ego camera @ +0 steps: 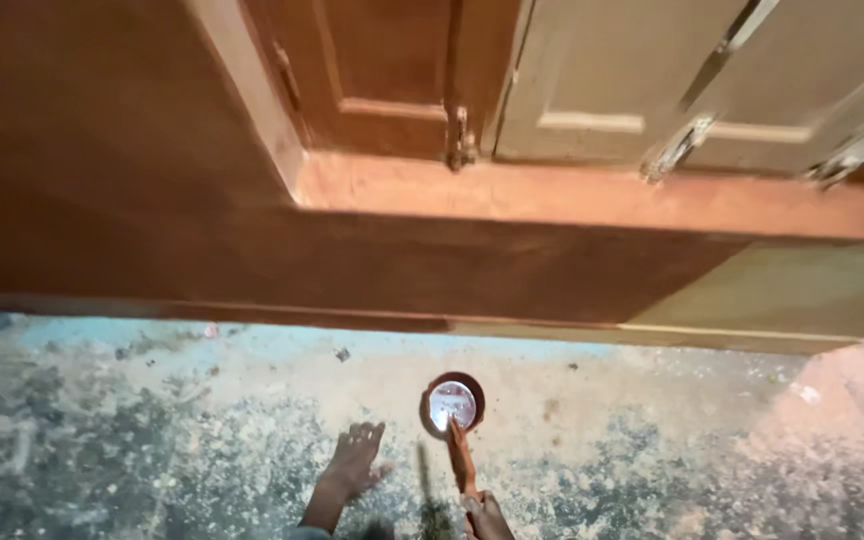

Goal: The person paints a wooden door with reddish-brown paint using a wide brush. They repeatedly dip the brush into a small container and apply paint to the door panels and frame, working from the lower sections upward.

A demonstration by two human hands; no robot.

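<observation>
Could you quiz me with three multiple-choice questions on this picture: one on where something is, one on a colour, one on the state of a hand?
1. Where does the small round tin stand?
A. on the window ledge
B. on the dusty floor below the wall
C. in the left hand

2. What colour is the wall paint on the left?
A. reddish brown
B. blue
C. white

3. How is the left hand?
A. closed on the brush
B. open, fingers spread on the floor
C. out of sight

Answers: 1 B, the tin sits on the floor near the wall's foot. 2 A, that surface is reddish brown. 3 B, it lies flat and empty, while the right hand grips the brush that reaches to the tin.
</observation>
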